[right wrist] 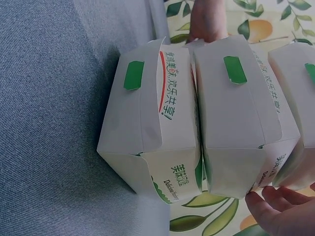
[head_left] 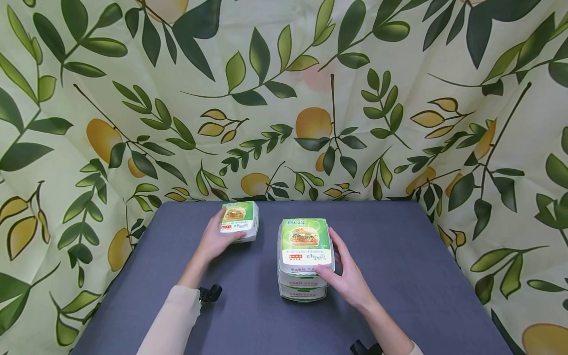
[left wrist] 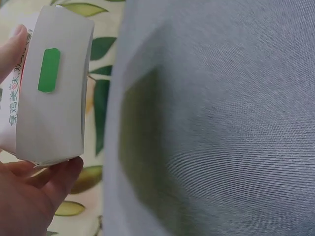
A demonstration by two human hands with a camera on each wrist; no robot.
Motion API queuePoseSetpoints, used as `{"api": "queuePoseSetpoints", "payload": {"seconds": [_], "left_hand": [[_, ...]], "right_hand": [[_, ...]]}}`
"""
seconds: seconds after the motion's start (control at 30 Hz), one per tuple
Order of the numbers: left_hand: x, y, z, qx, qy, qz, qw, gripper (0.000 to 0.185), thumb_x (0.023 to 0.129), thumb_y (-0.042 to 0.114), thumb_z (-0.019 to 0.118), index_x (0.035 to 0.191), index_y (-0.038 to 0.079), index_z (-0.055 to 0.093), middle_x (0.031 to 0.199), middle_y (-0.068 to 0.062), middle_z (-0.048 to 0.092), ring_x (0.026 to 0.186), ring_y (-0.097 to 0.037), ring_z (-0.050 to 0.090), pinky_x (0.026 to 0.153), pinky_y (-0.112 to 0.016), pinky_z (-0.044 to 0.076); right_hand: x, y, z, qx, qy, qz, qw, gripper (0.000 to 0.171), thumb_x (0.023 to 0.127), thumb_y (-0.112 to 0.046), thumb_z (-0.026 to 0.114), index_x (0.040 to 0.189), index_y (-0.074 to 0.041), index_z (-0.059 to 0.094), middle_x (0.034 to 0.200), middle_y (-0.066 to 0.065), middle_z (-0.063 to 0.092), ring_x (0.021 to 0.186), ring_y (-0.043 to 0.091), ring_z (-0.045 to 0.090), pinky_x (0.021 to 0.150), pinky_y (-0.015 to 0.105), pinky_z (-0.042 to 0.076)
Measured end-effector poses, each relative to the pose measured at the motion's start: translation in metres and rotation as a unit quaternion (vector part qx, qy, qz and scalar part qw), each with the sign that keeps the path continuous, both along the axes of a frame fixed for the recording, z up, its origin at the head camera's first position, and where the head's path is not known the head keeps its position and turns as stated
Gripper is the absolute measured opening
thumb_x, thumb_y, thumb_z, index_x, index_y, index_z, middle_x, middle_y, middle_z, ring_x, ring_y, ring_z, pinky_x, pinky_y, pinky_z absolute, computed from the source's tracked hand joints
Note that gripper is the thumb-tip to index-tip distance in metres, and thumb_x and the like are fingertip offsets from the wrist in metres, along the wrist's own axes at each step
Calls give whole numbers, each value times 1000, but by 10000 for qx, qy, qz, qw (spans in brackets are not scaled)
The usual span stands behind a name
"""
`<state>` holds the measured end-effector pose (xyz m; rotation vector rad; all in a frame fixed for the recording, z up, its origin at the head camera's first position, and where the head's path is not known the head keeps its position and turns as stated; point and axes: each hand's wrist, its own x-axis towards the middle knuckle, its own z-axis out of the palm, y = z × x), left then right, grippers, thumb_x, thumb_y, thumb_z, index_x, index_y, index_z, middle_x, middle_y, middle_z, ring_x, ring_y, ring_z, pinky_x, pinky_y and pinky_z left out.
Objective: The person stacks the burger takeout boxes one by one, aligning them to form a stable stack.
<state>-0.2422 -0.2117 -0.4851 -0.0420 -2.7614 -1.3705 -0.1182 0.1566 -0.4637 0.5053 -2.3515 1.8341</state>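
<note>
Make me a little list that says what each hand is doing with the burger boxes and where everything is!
Left hand: the left hand grips a single burger box, lifted slightly off the table.
Right hand: the right hand holds the top box of the stack of burger boxes.
Stack: boxes piled one on another, middle of the table.
Single box position: left of the stack, apart from it.
Surface: grey table.
Behind: leaf-and-fruit patterned cloth.
</note>
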Motion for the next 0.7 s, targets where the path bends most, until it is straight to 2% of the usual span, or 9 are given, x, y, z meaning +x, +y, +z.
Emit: {"api": "queuePoseSetpoints", "payload": {"seconds": [0.37,0.7], "left_hand": [[15,11,31,-149,339,-143,9992,114,77,49,87,163,11,22,160,-22,30,139,-38,37,112,-58,32],[28,19,49,-276,551,-173,9980,114,77,50,87,163,13,21,160,-19,29,139,-38,37,111,-59,32]], "right_hand": [[1,0,0,-99,-33,-23,9999,88,92,-18,71,163,-17,19,159,10,33,139,28,34,107,21,34],[1,0,0,-97,-100,-40,9999,88,92,-19,71,163,-18,19,158,10,33,139,27,34,108,26,35]]}}
